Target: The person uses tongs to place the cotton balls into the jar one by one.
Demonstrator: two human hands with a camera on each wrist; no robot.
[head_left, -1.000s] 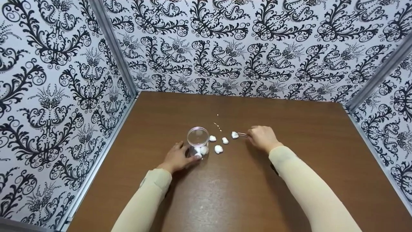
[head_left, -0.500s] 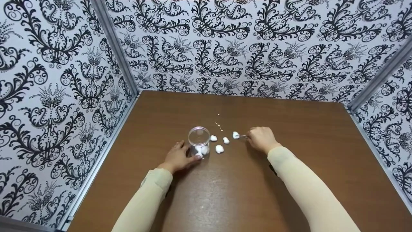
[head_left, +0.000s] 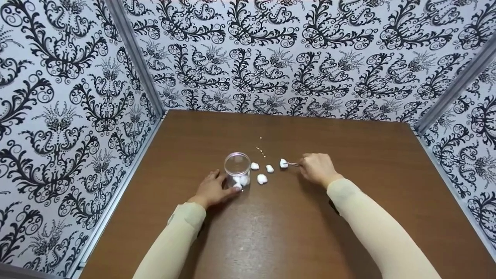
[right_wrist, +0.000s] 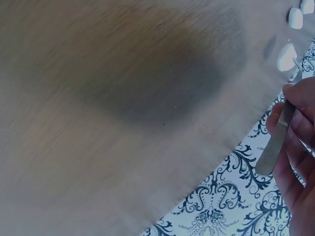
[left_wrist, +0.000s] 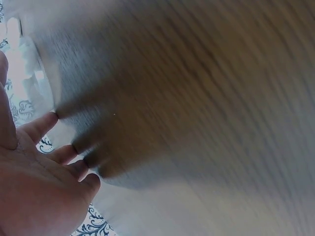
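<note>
Reaching in from the near side, two arms in pale yellow sleeves (head_left: 166,244) lie over a brown, wood-grained worktop (head_left: 267,236). The left hand (head_left: 211,190) holds a clear, round jar (head_left: 237,174) at its left side, thumb across the near wall and the other fingers spread along the left. The jar stands upright, left of the scene's middle. White cotton balls (head_left: 244,180) sit together at its bottom; their exact number is hard to tell.

Just right of the jar, three loose cotton balls rest on the worktop, apart from one another. The nearest loose ball (head_left: 262,179) is the largest. A little farther off are the right-hand loose ball (head_left: 270,168) and the left-hand loose ball (head_left: 255,166), the latter just beside the jar.

To the right of these, the right hand (head_left: 318,168) grips metal tweezers (head_left: 293,164) with thumb and curled fingers. The tips point left and pinch one more piece, the held cotton ball (head_left: 283,163). In the right wrist view its shadow falls apart from it.

Beyond, small pale specks (head_left: 261,150) dot the worktop. At the far edge rises a white back wall (head_left: 271,77) with black scrollwork; matching panels stand left and right, joined by grey corner posts (head_left: 136,50).
</note>
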